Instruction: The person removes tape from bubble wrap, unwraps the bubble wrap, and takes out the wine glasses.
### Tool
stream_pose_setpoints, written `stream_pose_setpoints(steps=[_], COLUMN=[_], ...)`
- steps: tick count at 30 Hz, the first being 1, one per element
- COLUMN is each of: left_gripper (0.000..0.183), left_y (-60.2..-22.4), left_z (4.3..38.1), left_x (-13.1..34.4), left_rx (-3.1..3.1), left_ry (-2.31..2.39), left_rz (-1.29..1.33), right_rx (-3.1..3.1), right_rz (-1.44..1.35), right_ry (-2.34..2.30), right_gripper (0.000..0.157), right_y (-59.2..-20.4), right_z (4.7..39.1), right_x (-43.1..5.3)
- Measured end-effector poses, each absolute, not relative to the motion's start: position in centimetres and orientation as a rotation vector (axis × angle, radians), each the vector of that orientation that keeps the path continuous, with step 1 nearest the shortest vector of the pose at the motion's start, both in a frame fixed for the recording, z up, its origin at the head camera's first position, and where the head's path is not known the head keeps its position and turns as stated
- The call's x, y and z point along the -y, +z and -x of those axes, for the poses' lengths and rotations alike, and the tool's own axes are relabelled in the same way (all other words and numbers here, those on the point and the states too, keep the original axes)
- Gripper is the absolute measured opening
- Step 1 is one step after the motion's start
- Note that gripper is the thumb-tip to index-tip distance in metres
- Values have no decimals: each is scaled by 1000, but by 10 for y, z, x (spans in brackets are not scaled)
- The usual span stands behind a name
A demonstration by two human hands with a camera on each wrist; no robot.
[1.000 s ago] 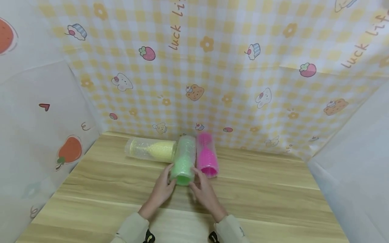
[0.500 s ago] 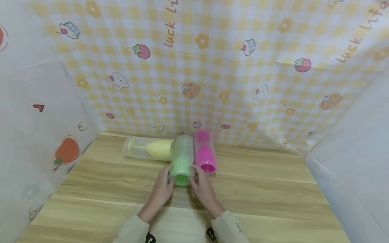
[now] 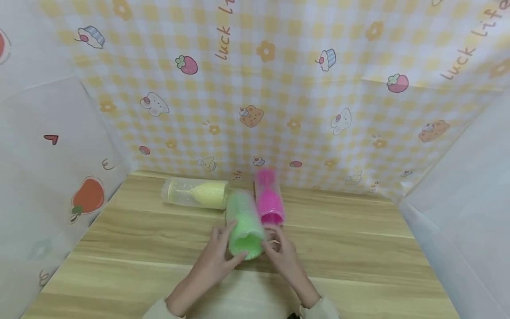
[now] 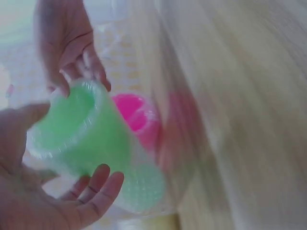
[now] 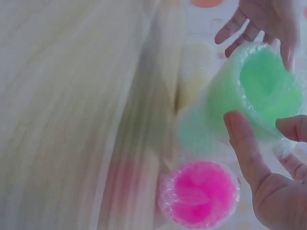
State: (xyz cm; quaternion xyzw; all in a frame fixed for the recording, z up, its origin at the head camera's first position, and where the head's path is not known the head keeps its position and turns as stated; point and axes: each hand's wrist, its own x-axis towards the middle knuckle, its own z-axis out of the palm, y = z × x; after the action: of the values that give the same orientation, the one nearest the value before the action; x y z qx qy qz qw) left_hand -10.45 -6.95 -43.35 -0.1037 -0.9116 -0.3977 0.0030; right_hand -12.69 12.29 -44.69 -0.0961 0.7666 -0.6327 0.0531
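Both hands hold a green goblet wrapped in bubble wrap (image 3: 244, 217), tilted with its open mouth toward me. My left hand (image 3: 215, 254) grips its left side, thumb at the rim and fingers along the wall, as the left wrist view also shows. On the other side my right hand (image 3: 286, 254) has thumb and forefinger at the rim. Behind the right hand lies a bright pink wrapped goblet (image 3: 271, 203), mouth facing front. A yellow wrapped goblet (image 3: 209, 195) lies sideways on the left, its stem and foot showing through the wrap.
The wood-grain table (image 3: 342, 248) runs back to a yellow checked cloth (image 3: 295, 88) hung as a wall. White printed sheeting (image 3: 36, 177) closes the left side, and a pale sheet (image 3: 466, 199) stands on the right.
The green goblet has come forward and up toward me, tilting and swinging its mouth to the right, with both hands on it. The pink and yellow goblets stay where they lay.
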Motion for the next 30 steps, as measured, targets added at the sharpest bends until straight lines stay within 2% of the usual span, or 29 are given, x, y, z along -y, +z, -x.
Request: stream_pose_setpoints(steps=[8, 14, 17, 20, 25, 30], left_gripper=[102, 104, 100, 91, 73, 77], left_y=[-420, -420, -422, -427, -439, -454], left_z=[92, 94, 93, 91, 87, 80], left_x=[75, 76, 74, 71, 71, 72], left_rx=[2769, 2741, 2804, 2845, 2714, 2535], left_ry=[-897, -774, -998, -1422, -2241, -2739], left_rz=[666, 755, 740, 657, 442, 258], right_rx=[-1959, -1654, -1506, -1545, -1853, -1948], right_rz=[113, 246, 315, 290, 128, 171], right_ry=[-2003, -2103, -2147, -2135, -1992, -1870], right_gripper=[44, 25, 28, 34, 28, 55], right_y=[-430, -424, -422, -423, -429, -442], right_z=[111, 107, 108, 108, 101, 88], right_x=[-160, -175, -177, -175, -164, -153])
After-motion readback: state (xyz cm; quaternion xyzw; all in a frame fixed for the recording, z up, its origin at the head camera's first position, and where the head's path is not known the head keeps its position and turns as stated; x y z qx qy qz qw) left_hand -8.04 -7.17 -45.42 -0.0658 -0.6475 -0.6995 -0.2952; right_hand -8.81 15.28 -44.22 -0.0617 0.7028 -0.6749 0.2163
